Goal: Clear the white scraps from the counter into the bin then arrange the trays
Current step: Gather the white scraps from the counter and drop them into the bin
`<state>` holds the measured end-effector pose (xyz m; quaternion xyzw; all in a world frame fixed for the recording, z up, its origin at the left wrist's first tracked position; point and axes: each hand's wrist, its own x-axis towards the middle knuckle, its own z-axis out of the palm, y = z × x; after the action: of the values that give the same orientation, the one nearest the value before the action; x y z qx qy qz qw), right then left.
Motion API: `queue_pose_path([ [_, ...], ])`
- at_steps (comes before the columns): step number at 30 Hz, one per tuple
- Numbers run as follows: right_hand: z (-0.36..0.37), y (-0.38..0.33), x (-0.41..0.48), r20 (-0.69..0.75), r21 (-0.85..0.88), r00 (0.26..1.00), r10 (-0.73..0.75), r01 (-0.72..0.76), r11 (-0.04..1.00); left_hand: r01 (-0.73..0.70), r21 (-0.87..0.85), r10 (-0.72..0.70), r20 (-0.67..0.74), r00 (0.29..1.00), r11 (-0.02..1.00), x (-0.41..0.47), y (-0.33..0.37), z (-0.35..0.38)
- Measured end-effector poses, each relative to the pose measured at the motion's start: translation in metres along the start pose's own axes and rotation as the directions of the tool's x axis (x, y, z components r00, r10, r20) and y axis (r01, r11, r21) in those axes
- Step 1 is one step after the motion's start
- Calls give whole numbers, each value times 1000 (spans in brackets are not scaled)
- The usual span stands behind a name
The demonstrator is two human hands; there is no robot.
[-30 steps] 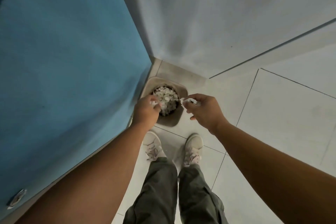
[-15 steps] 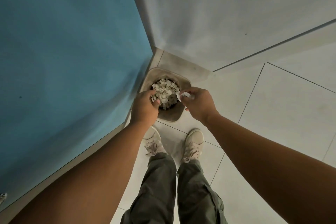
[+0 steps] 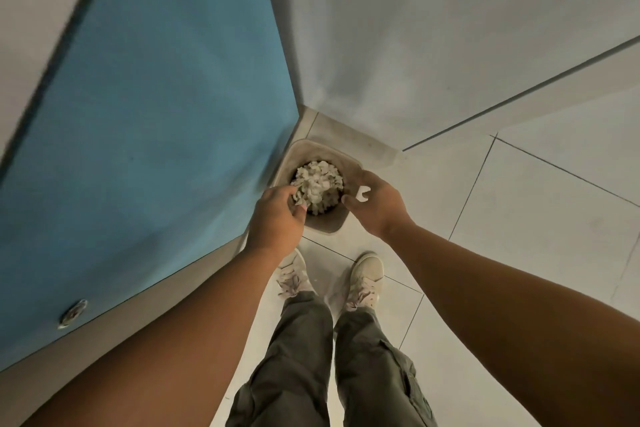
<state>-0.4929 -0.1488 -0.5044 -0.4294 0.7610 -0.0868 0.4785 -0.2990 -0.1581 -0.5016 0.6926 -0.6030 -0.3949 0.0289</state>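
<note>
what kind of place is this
Probably a workroom or shop corner, though that's a guess: tiled floor, a blue cabinet against a white wall, and a floor bin heaped with white scraps.

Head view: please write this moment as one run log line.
left hand: over bin | right hand: holds white scrap | bin: scraps heaped

Pale tiled floor with dark grout lines; beige bin stands on it, tucked in the corner between the blue panel and the grey wall, heaped with white scraps; two pale laced shoes planted just in front of bin
</note>
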Motion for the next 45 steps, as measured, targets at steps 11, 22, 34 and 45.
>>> queue_pose_path([
  [11,-121,-109,-142,-62,-179,921,-385,369,912,-204,91,215,-147,965,975,-113,138,-126],
  [22,-216,-235,-248,-70,-271,681,-729,690,671,-361,153,391,-408,825,920,-209,217,-262],
  [34,-208,-382,-285,42,-340,390,-920,871,354,-277,165,306,-725,617,947,-245,195,-404],
  [45,-97,-497,-267,183,-294,343,-921,913,282,-125,121,172,-793,585,985,-233,70,-499],
])
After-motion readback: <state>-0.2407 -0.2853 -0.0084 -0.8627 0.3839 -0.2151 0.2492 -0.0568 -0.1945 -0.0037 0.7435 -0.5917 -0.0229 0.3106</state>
